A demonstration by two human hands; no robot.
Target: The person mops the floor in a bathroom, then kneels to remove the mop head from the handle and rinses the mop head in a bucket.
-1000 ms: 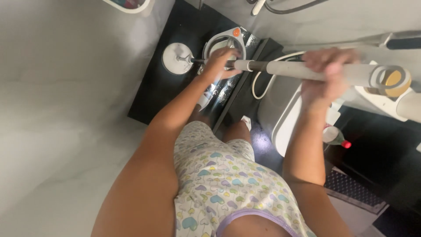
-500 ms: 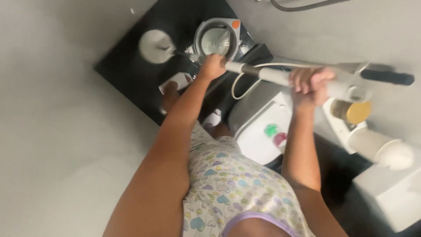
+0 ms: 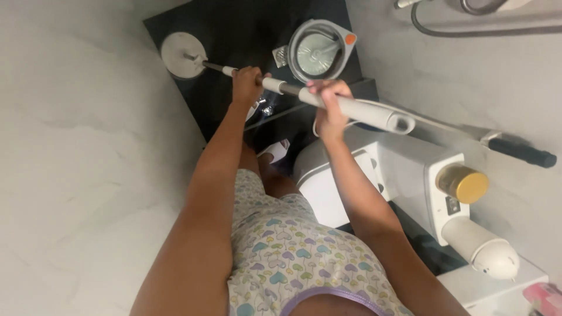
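From where I watch, much is cut off: the hose (image 3: pixel 468 26) at the far right runs out of the top edge, a pink thing (image 3: pixel 547 295) in the near right corner is clipped and too blurred to name, and my own feet are mostly hidden under the patterned dress (image 3: pixel 293 257), only one slipper (image 3: pixel 275 151) peeking out. The toilet (image 3: pixel 333 175) is partly covered by my right forearm, and I can't make out the small metal fitting on the floor below the left hand.

My left hand (image 3: pixel 247 83) is wrapped tight around the mop handle (image 3: pixel 351 108) on its thin metal stretch, fingers fully curled. My right hand (image 3: pixel 329 108) grips the thicker grey section nearer to me, closed around it as well, thumb side towards the bucket.

The handle runs slanting from right to left, its round white mop head (image 3: pixel 182 55) lying flat on the dark floor (image 3: pixel 246 29) at the far left. The grey spin bucket (image 3: pixel 319 51) stands just beyond the handle, between my two hands, apart from the mop head. A roll with a gold cap (image 3: pixel 462 183) sits on the white holder at the right.
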